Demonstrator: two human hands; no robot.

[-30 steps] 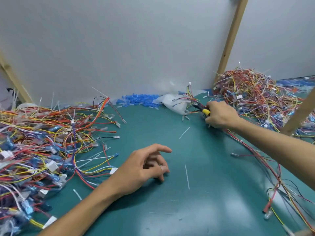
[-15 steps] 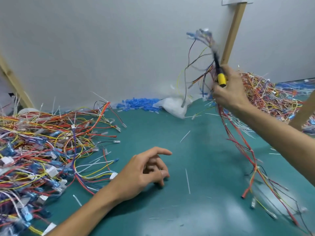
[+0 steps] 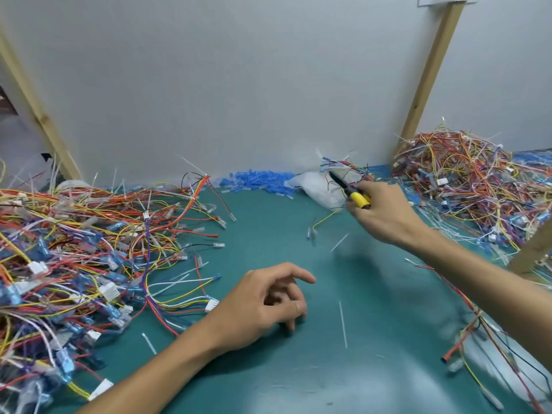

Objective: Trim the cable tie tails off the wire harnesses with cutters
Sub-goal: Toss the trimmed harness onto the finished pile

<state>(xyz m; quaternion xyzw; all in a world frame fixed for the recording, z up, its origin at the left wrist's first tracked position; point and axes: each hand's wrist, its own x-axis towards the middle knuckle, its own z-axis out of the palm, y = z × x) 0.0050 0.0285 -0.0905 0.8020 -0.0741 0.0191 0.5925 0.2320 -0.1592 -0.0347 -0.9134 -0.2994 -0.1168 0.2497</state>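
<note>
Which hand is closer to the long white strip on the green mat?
Left. The left hand rests just left of the white strip; the right hand, gripping the cutters, is far back beyond it.

The cutters (image 3: 348, 186), black-nosed with a yellow grip, were held in the right hand (image 3: 385, 216), tip pointing up and left into a small tangle of wires. Wire harnesses of red, yellow, blue and white leads lay in a wide left heap (image 3: 89, 249) and a taller right heap (image 3: 466, 180), with one trailing harness (image 3: 466, 333) stretched along the near right. Thin white cable tie tails (image 3: 343, 324) lay loose between the heaps.
</note>
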